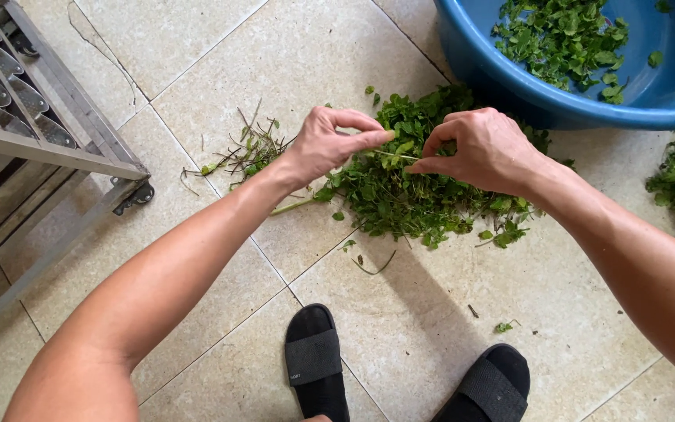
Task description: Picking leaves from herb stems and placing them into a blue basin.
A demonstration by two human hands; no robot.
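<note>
Pinching one thin green sprig (401,156) between them, the left hand (323,144) and right hand (484,150) each close a fingertip grip on its ends, just above a herb pile (412,195) on the tiled floor (291,55), near a blue basin (509,78).

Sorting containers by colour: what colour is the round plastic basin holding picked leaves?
Blue round plastic basin, head view.

Blue basin (509,78) cut off top-right; herb heap (400,195) partly hidden behind hands.
</note>
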